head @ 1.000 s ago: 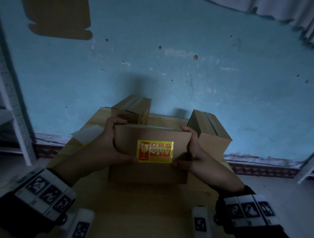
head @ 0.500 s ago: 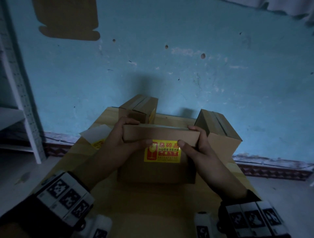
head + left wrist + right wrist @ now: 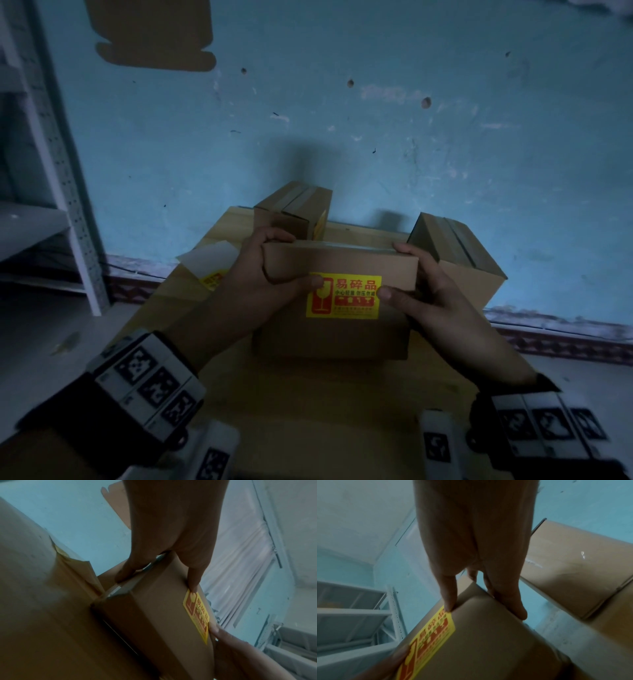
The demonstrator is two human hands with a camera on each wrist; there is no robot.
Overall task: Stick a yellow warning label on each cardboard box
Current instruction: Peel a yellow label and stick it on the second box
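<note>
Now both hands grip the front cardboard box (image 3: 337, 301) above the table (image 3: 308, 394): left hand (image 3: 260, 294) and right hand (image 3: 431, 298) thumbs pressing the yellow label (image 3: 343, 296) ends. Label looks stuck; next likely set this box aside, take an unlabelled one.

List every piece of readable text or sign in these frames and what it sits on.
"易碎品": large red characters on the yellow label stuck to the held cardboard box.
Red wine-glass sign: same label, left end.
Smaller lines beneath: too blurred to read.
Second yellow label on the table: unreadable.
Wrist markers: patterns only.
</note>
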